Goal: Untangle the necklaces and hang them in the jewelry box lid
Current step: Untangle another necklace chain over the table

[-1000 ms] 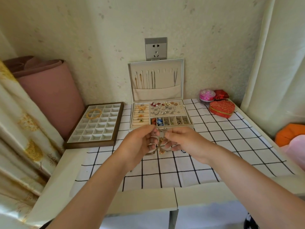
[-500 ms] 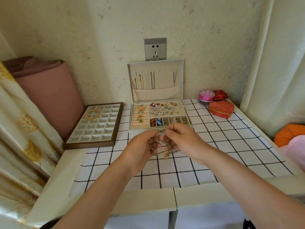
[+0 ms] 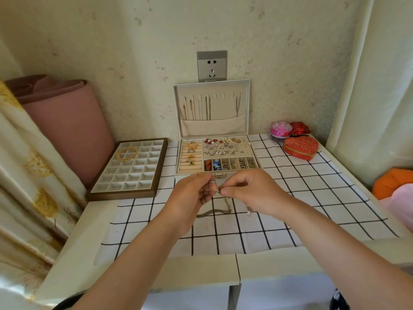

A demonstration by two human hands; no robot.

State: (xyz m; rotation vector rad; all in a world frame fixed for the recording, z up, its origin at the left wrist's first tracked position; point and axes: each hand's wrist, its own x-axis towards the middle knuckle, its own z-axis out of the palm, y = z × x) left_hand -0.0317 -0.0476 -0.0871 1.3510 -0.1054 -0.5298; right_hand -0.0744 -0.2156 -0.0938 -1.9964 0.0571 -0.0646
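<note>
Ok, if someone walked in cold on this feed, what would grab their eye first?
Both hands first: the left hand and right hand pinch a tangled necklace chain over the checked cloth, at centre. Behind them the jewelry box lid stands open with several chains hung. The red heart-shaped box at far right also pops.

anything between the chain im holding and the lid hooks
Nothing visibly blocks it. The left hand and right hand pinch the necklaces in front of the jewelry box; only its filled tray lies between them and the upright lid, lying low.
</note>
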